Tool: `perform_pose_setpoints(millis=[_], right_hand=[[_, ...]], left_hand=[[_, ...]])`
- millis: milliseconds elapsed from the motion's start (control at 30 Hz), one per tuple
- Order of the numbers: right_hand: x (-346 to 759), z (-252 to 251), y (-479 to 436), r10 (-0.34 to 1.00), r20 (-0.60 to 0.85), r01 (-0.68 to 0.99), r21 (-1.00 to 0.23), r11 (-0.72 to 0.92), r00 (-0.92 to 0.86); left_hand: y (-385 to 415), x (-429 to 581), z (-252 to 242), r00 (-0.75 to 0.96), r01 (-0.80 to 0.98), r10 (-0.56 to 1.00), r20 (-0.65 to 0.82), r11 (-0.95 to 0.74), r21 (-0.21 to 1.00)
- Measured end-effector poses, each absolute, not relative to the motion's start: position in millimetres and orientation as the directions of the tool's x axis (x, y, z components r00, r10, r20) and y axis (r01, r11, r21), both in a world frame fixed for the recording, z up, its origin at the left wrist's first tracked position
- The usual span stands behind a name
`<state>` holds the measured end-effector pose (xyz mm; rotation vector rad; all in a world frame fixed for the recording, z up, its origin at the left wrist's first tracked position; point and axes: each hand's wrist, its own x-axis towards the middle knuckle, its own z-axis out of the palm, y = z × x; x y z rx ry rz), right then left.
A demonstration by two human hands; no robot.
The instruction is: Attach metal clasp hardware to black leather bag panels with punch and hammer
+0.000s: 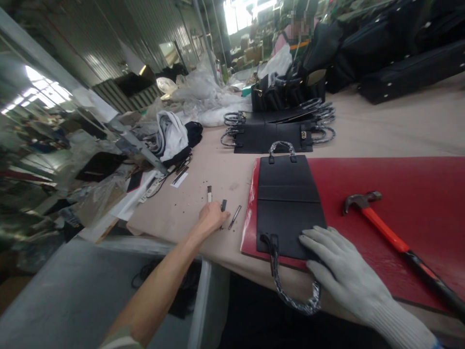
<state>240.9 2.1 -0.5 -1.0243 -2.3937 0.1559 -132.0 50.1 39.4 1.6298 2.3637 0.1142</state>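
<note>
A flat black bag panel [288, 203] with a wrapped handle at each end lies on a red mat [399, 184]. My right hand [337, 266], in a grey knit glove, rests open on the panel's near right corner, fingers spread. My bare left hand [212, 215] reaches out to the left of the mat, its fingers curled around a small dark metal punch [223, 205]. Two more small tools [234, 217] lie on the table beside it.
A hammer [395, 237] with an orange and black handle lies on the red mat at right. Stacked black bag panels [276, 133] sit farther back. Cloth and plastic wrap pile at back left. A person sits at the far end.
</note>
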Motion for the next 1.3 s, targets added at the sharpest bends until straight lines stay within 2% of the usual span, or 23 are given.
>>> perform_pose_setpoints(millis=[167,333,400,500,567,633,733,933,1033,1167,1300], right_hand=[[237.2,9.8,-4.7,0.740,0.366,0.650,-0.357,0.671,-0.564],[234.5,16.9,-8.2,0.762,0.331,0.658,-0.386,0.647,-0.556],[234.2,17.5,-9.1,0.764,0.335,0.657,-0.391,0.645,-0.551],[234.1,16.7,-9.8,0.766,0.341,0.655,-0.398,0.642,-0.544],[234.1,16.0,-9.7,0.771,0.341,0.653,-0.409,0.637,-0.539],[234.0,15.5,-9.4,0.774,0.336,0.652,-0.416,0.633,-0.537],[233.7,15.5,-8.9,0.776,0.328,0.655,-0.416,0.630,-0.539],[232.9,16.6,-9.0,0.779,0.330,0.655,-0.422,0.627,-0.534],[232.9,16.6,-9.5,0.777,0.324,0.660,-0.410,0.630,-0.540],[233.1,16.9,-10.1,0.779,0.313,0.668,-0.401,0.627,-0.544],[232.7,17.6,-9.6,0.784,0.314,0.663,-0.419,0.621,-0.536]], left_hand=[[59.8,-129.0,34.4,-0.359,0.896,0.901,-0.246,0.406,0.178],[56.2,-143.4,38.1,-0.314,0.885,0.907,-0.282,0.387,0.258],[48.9,-147.9,41.5,-0.307,0.811,0.906,-0.292,0.409,0.418],[34.2,-145.5,46.6,-0.285,0.542,0.916,-0.282,0.397,0.740],[24.5,-136.9,48.5,-0.254,0.408,0.942,-0.222,0.312,0.858],[16.2,-124.7,47.4,-0.235,0.340,0.963,-0.132,0.209,0.917],[6.4,-106.7,37.8,-0.243,0.301,0.970,-0.004,0.080,0.950],[-7.5,-88.5,13.0,-0.198,0.368,0.964,0.174,-0.092,0.925],[-10.7,-86.9,8.9,-0.168,0.387,0.967,0.191,-0.114,0.915],[-13.1,-85.7,6.1,-0.105,0.394,0.984,0.144,-0.092,0.915],[-16.5,-82.5,1.8,-0.135,0.332,0.981,0.142,-0.090,0.939]])
